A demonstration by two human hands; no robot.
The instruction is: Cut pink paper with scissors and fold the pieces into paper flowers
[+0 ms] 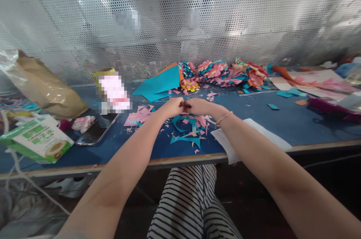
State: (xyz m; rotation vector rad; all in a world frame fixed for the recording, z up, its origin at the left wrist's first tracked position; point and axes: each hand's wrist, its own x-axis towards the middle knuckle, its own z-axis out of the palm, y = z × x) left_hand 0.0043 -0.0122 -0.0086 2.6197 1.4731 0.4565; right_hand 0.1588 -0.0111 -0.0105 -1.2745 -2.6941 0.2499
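Note:
My left hand (175, 107) and my right hand (197, 106) meet over the middle of the blue table, fingers curled and closed together. Something small and dark shows between them, too blurred to make out. Below the hands lie blue paper offcuts (186, 139) and small pink scraps. To their left is a pile of pink paper pieces (140, 114). Behind them sit sheets of blue paper (162, 82) and a heap of layered paper flowers (213, 71) in pink, blue and yellow.
At left stand a brown bag (46, 84), a green-white box (39, 139) and a phone (97, 130). A white sheet (262, 133) lies under my right forearm. A perforated metal screen (166, 13) rises behind the table, with a purple tray (332, 109) at right.

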